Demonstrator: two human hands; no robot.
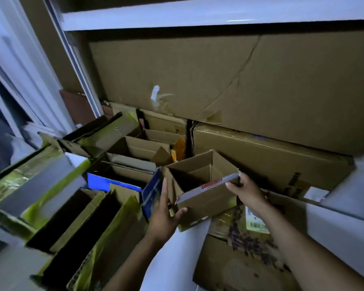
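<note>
Open box (206, 203) above flat carton (240, 259), right of the row (135, 148); left hand (164, 215) clasps its near corner, right hand (246, 194) pinches the rim, likely steadying it level for placing

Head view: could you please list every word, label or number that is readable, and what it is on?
Nothing reads clearly.
Red print on the held box: blurred.
Barcode label on the flattened carton: too small.
Black marks on the long carton: blurred.
</note>
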